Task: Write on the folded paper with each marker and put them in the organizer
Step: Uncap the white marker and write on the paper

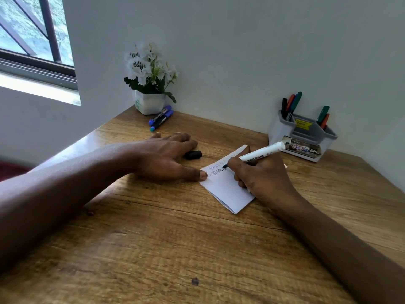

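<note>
Looking down from the head camera, I see the right hand (265,178) gripping a white marker (256,154), fingers curled round its barrel. Its black tip touches the paper (225,191). The folded paper lies mid-table under that hand, with two lines of writing near its far left edge. The left hand (162,156) rests flat on the table (175,249), fingers straight and relaxed, holding nothing, the thumb tip touching the paper's left edge. A black cap (192,155) lies just beside its fingers. Two blue markers (161,117) lie side by side near the flower pot (150,104) in the far corner. The organizer (282,132) stands against the wall at far right, with markers leaning in its left and right compartments.
</note>
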The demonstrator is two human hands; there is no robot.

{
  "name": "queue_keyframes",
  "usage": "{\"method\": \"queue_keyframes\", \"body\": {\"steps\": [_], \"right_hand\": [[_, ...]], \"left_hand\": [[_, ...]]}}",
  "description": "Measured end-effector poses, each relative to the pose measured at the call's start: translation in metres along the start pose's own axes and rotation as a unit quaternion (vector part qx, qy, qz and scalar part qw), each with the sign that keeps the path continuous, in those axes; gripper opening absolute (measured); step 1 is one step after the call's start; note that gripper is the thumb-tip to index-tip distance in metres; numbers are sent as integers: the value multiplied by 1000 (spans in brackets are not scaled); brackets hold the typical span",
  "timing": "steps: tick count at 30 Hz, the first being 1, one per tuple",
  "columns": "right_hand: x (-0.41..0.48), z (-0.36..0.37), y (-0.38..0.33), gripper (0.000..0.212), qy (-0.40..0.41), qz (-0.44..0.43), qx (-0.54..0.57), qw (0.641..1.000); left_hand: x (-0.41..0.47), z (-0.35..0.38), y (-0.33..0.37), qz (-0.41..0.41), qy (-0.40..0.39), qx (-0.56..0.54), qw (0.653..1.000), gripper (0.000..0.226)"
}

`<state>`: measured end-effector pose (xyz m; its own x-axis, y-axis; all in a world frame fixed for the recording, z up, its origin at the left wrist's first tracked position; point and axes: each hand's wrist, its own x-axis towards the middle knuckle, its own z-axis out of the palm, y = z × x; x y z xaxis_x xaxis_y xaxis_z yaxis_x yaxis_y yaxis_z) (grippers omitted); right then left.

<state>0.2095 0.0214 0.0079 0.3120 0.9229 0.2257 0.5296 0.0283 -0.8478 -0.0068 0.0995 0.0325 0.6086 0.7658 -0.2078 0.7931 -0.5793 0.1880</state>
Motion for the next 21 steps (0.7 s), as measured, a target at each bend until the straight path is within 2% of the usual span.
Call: {"method": "queue_keyframes", "body": {"steps": [8, 10, 12, 13, 15, 16, 19, 21], "right_hand": [[-1, -1, 2, 16, 11, 11, 27, 1000], [-1, -4, 2, 16, 13, 17, 62, 998], [0, -7, 1, 13, 3, 22, 119, 993], [0, -8, 2, 9, -3, 20, 142, 990], [1, -10, 2, 3, -12, 6, 178, 984], [1, -10, 2, 2, -15, 4, 189, 982], [-1, -11, -1, 13, -35, -7, 233, 972], [-3, -11, -3, 17, -47, -5, 267, 962]], "left_hand": [[6, 3, -6, 17, 16, -4, 1000, 108], [10, 6, -9, 27, 50, -25, 998, 102], [11, 10, -10, 42, 125, -72, 989, 85], [12, 14, -10, 57, 170, -92, 980, 70], [14, 16, -10, 86, 239, -85, 964, 37], [14, 15, -10, 92, 251, -75, 961, 28], [15, 17, -13, 76, 276, -83, 955, 21], [15, 18, -12, 75, 302, -125, 942, 21]]}}
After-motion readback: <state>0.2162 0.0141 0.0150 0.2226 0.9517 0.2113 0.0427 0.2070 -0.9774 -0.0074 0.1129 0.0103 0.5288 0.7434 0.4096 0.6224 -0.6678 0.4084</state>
